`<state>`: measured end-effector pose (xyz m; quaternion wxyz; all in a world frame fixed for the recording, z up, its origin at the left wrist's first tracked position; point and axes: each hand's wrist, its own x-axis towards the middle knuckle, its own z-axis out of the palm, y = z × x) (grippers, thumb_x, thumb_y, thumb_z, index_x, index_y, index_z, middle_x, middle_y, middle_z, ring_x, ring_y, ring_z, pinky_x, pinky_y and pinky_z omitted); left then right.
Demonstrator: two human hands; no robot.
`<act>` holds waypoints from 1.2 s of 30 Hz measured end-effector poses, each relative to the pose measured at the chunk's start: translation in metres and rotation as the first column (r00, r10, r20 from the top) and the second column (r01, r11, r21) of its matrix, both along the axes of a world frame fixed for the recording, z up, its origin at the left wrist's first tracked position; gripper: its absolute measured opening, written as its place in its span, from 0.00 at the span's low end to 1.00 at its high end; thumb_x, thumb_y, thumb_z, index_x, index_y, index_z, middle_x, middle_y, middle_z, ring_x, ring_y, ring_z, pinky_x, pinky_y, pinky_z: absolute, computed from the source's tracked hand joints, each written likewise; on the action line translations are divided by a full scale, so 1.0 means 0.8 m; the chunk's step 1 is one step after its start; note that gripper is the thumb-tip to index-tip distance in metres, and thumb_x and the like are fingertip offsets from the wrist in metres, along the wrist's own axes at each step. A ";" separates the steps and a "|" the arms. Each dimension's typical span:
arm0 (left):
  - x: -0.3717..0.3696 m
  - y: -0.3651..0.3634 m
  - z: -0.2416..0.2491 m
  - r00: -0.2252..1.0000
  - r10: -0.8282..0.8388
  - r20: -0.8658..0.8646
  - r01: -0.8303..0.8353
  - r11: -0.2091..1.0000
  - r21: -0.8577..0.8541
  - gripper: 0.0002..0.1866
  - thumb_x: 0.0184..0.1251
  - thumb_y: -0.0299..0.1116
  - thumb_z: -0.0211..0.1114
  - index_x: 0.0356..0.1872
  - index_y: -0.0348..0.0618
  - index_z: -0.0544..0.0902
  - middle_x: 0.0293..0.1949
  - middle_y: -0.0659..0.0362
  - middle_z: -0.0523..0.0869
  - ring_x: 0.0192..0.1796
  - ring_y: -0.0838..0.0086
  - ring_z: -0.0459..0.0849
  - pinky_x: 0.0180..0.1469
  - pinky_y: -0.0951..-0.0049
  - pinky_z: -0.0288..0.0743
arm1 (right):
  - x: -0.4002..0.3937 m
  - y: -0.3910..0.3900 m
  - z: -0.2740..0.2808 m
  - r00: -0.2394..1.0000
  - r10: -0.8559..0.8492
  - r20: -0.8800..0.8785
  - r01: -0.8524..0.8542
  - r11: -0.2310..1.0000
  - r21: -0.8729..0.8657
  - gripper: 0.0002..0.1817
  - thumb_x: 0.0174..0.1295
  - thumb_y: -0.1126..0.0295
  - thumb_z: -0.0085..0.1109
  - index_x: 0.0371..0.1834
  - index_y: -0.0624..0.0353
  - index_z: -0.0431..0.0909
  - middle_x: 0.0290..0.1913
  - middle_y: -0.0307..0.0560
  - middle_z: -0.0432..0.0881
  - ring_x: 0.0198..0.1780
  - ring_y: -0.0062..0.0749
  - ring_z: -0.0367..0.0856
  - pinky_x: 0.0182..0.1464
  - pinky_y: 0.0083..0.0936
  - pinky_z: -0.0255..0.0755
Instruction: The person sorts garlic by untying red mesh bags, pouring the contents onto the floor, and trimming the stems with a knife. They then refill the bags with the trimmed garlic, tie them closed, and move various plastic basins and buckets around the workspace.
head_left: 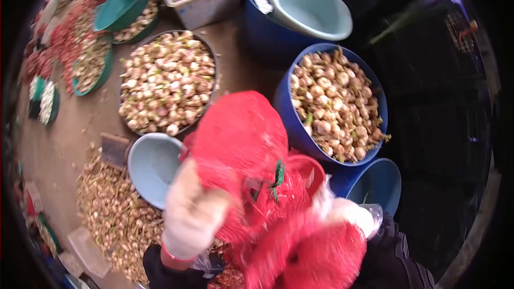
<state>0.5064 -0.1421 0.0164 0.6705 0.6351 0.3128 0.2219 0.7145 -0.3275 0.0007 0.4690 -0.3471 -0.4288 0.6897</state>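
Observation:
Red mesh bags fill the middle of the view, bunched and partly smeared by motion. A green tie shows on the mesh. My left hand, in a white glove, is closed on the mesh bag's left side. On the other side my right hand, also gloved in white, is against the bunched mesh, its fingers blurred and largely hidden. Loose red mesh hangs in front of that wrist. Behind the bags shows part of a red tub.
Garlic bulbs fill a blue barrel and a wide round tub. A pale blue basin stands beside a garlic pile on the floor. Another blue barrel holds a light basin. An open blue container is at right.

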 end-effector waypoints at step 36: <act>-0.396 -0.511 0.259 0.752 0.488 0.442 -0.091 0.742 -0.664 0.12 0.61 0.25 0.63 0.39 0.42 0.67 0.32 0.66 0.70 0.35 0.84 0.69 0.40 0.79 0.68 | -0.586 -0.174 0.030 -0.113 0.418 0.902 -0.853 0.425 -0.304 0.28 0.51 0.62 0.62 0.55 0.61 0.70 0.55 0.58 0.74 0.54 0.55 0.76 0.55 0.43 0.73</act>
